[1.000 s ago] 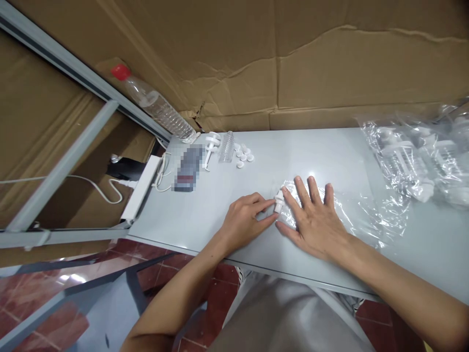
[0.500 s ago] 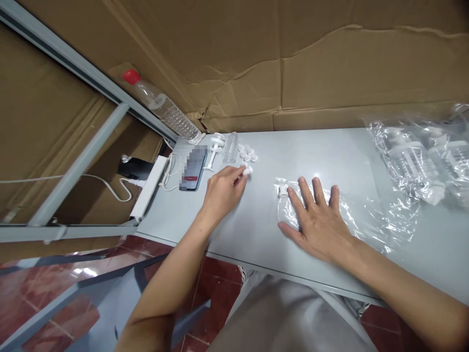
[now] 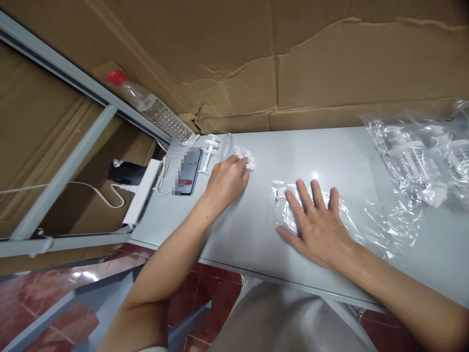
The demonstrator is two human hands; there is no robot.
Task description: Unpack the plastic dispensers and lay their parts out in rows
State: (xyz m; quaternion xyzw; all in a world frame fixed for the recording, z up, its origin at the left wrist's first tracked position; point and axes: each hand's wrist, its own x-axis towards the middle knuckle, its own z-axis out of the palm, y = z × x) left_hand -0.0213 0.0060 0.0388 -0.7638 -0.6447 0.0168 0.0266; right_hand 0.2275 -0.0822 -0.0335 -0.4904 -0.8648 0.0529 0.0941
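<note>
My left hand point(image 3: 227, 180) is at the small group of white plastic caps point(image 3: 251, 160), its thumb and forefinger closed around a white cap point(image 3: 250, 166) at the group's near edge. Some caps are partly hidden behind the fingers. My right hand point(image 3: 317, 222) lies flat with fingers spread, pressing on a clear plastic bag point(image 3: 370, 222). One small white fitting point(image 3: 280, 194) lies inside the bag's left end, beside the right forefinger. Behind the left hand are a clear ribbed plastic tube point(image 3: 226, 145) and a white plunger-like part point(image 3: 209, 151).
A phone point(image 3: 188, 171) lies left of the parts, near a white power strip point(image 3: 142, 193) with cables. A water bottle with a red cap point(image 3: 157, 110) leans at the back left corner. Bagged clear-and-white parts point(image 3: 414, 161) sit at the right. Cardboard point(image 3: 322, 73) walls the back.
My left hand has moved slightly away from me with the cap, up to the group of caps. The right hand stays flat on the bag. The view has shifted a little.
</note>
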